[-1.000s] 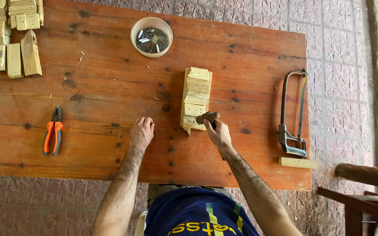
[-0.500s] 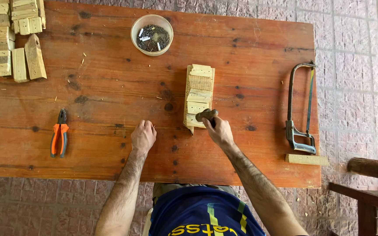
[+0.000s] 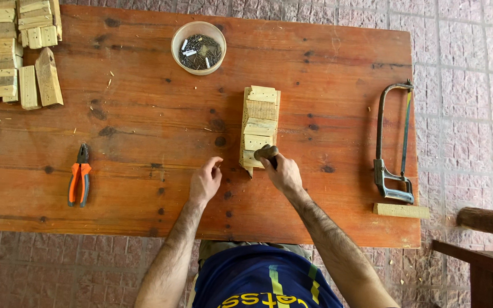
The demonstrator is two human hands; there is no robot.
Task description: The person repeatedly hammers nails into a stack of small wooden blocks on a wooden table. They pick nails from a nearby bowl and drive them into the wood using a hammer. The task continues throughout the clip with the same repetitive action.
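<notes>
A small wooden assembly (image 3: 259,125), built of short pale slats laid across a longer piece, lies near the middle of the reddish wooden table (image 3: 315,57), its long side running away from the person. The right hand (image 3: 283,174) is closed in a fist around the handle of a hammer (image 3: 266,153), whose dark head rests on the near end of the assembly, over the last slat. The left hand (image 3: 205,181) lies on the table just left of that near end, apart from the wood, its fingers loosely curled with thumb and forefinger drawn together; whether they pinch anything is too small to tell. Farther back, a round pale bowl (image 3: 198,47) holds a heap of small dark nails. To the left, near the front edge, lie orange-handled pliers (image 3: 79,181). At the far left corner sit stacks of cut wooden blocks (image 3: 15,54). On the right side of the table lies a hacksaw (image 3: 394,142), its handle toward the person, and just in front of it a single short wooden strip (image 3: 400,211). Below the table runs a brick-paved floor (image 3: 457,34).
</notes>
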